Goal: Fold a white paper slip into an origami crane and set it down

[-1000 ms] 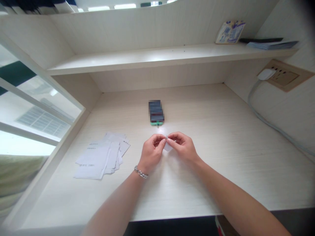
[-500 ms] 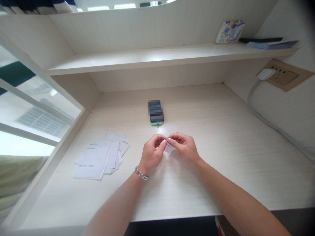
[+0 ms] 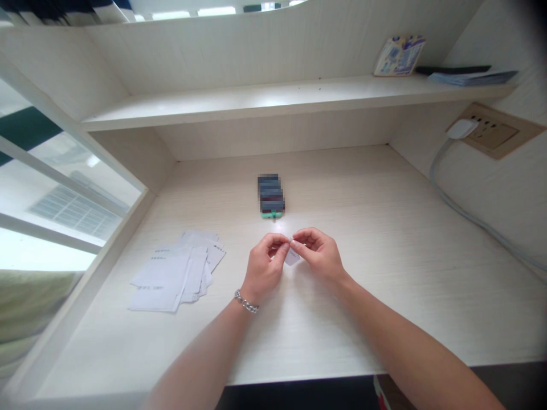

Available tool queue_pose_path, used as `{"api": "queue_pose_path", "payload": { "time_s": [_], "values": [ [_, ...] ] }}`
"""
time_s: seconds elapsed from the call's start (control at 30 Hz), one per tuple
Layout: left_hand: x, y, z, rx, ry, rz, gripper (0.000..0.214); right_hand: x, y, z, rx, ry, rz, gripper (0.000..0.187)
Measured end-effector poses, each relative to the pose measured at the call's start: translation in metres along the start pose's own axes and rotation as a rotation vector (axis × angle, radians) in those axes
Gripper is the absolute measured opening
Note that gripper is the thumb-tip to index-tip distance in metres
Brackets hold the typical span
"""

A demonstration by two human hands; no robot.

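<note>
Between my two hands is a small piece of white paper (image 3: 292,258), its lower part showing below the fingertips and its top edge covered by them. My left hand (image 3: 267,265), with a silver chain bracelet (image 3: 247,302) at the wrist, pinches the paper from the left. From the other side my right hand (image 3: 320,254) pinches it too, thumb against fingers. Both sets of fingertips nearly meet above the desk. Just beyond them lies a phone-shaped dark object (image 3: 270,193), its face blurred out, with a green edge toward me.
Loose white paper slips (image 3: 171,273) with printed lines lie in an overlapping pile at the left. A shelf (image 3: 256,105) crosses the back, carrying a patterned packet (image 3: 399,56) and flat booklets (image 3: 472,77). A grey cable (image 3: 457,208) runs down from the wall socket (image 3: 498,132) at right.
My right hand's fingers have lifted very slightly and eased a little away from the left fingertips. The pile and the dark object stay where they were.
</note>
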State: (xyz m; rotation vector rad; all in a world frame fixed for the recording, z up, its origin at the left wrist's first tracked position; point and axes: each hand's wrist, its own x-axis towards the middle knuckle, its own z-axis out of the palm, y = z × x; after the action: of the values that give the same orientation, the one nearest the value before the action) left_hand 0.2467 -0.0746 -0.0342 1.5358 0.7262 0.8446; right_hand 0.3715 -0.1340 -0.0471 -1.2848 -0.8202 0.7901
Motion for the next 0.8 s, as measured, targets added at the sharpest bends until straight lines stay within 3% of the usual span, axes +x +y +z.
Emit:
{"api": "queue_pose_path", "payload": {
  "time_s": [0.13, 0.43, 0.8],
  "values": [
    [-0.0008, -0.0008, 0.001, -0.03, 0.023, 0.006, 0.023, 0.0006, 0.0007, -0.0008, 0.035, -0.023, 0.028, 0.031],
    [-0.0022, -0.0036, 0.0004, 0.021, 0.0, 0.03, 0.024, 0.0027, -0.0072, -0.002, 0.127, -0.086, 0.183, 0.021],
    [-0.0013, -0.0006, -0.0021, 0.097, -0.027, 0.074, 0.018, 0.005, -0.0025, -0.0058, 0.079, -0.138, 0.143, 0.018]
  ]
}}
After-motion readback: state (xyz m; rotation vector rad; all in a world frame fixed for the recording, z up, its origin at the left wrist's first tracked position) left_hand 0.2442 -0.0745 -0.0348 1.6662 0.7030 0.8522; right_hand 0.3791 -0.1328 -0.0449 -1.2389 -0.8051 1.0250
